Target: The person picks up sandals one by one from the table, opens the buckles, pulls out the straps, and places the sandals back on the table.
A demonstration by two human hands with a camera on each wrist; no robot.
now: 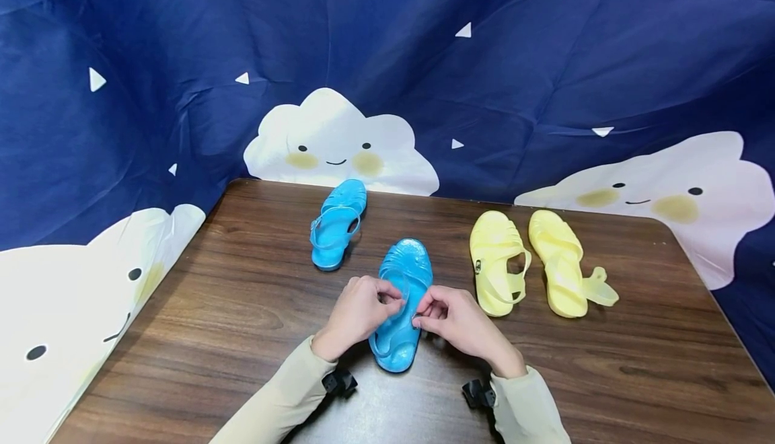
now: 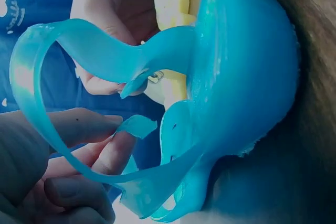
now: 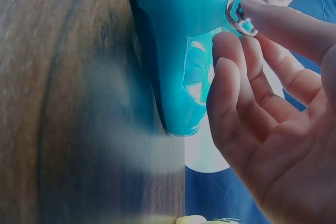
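Observation:
A blue jelly sandal (image 1: 410,259) lies on the table between the two hands, toe pointing away. My left hand (image 1: 361,311) is over its left side, pinching the free end of the strap (image 2: 139,126) between thumb and fingers. At the other side, my right hand (image 1: 457,317) pinches the small metal buckle (image 3: 239,17) with thumb and fingertips. The strap end and the buckle are apart in the left wrist view. The heel band (image 2: 23,77) loops around behind the left fingers.
Another blue sandal (image 1: 331,239) with its strap looped lies farther back on the left. To the right are two yellow sandals, one with a looped strap (image 1: 493,255) and one with its strap splayed out (image 1: 560,262). A blue cloth (image 1: 387,40) hangs behind the wooden table (image 1: 254,282).

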